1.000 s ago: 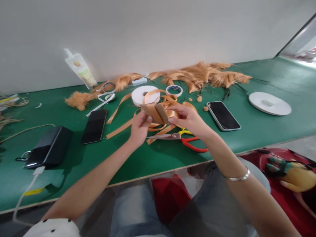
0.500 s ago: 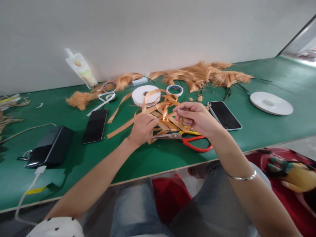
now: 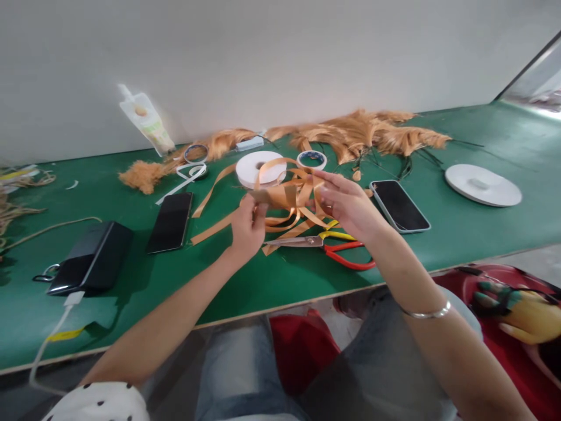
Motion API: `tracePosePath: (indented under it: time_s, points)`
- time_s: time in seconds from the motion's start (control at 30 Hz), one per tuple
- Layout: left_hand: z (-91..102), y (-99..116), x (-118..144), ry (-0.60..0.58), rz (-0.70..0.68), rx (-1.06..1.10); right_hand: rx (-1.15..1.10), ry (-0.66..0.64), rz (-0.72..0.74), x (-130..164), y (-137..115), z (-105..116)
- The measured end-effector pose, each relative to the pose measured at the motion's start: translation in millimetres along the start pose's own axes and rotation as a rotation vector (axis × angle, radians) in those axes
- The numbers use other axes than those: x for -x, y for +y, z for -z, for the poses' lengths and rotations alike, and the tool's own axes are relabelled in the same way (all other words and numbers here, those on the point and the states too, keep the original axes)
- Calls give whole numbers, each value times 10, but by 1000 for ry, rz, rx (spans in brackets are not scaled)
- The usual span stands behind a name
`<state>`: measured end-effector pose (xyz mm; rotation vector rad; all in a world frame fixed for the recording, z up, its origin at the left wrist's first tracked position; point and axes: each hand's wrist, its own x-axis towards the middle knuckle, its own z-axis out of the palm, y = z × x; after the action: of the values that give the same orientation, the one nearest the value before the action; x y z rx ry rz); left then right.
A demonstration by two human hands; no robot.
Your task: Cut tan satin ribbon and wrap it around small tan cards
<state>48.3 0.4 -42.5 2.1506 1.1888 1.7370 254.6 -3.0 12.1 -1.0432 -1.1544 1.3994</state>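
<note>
A length of orange-tan ribbon (image 3: 281, 196) stretches between my two hands above a loose heap of the same ribbon. My left hand (image 3: 248, 227) pinches its left end between thumb and fingers. At the other side my right hand (image 3: 346, 203) is closed on the ribbon, its fingertips partly hidden behind the strands. Below the hands lie scissors (image 3: 316, 241) with one red and one yellow handle, the blades pointing left. Just behind the heap rests a white spool (image 3: 260, 169), and a roll of white tape (image 3: 311, 159) sits to its right.
Phones lie left (image 3: 170, 222) and right (image 3: 400, 204) of the hands. A black box-like device (image 3: 90, 257) with a white cable stands at left. Tan fibre bundles (image 3: 350, 133) line the wall, with a pouch (image 3: 146, 123) leaning there. Another white spool (image 3: 482, 185) is far right.
My hands have moved slightly apart, the left one turning upward. A ribbon piece is now raised and spread between them. The scissors and other items stay put.
</note>
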Motion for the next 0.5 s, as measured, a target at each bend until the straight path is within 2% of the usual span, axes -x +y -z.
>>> tracePosePath:
  time_s: [0.1,0.17,0.23,0.3,0.37,0.5]
  points:
    - [7,23,-34,102,173,35,352,16,69,-22,99,-21]
    - [15,-9,-61,107,198,22,549,-51,63,-24,137,-22]
    - [22,-72,-82,105,207,-54,579,-171,-6,-11,119,-12]
    - [23,-140,-91,91,175,-139,417,-269,-75,8,50,15]
    - [19,-184,-85,49,101,-199,151,-256,-57,12,-40,62]
    - [3,-163,-45,-84,-43,-157,-252,93,77,-50,-139,186]
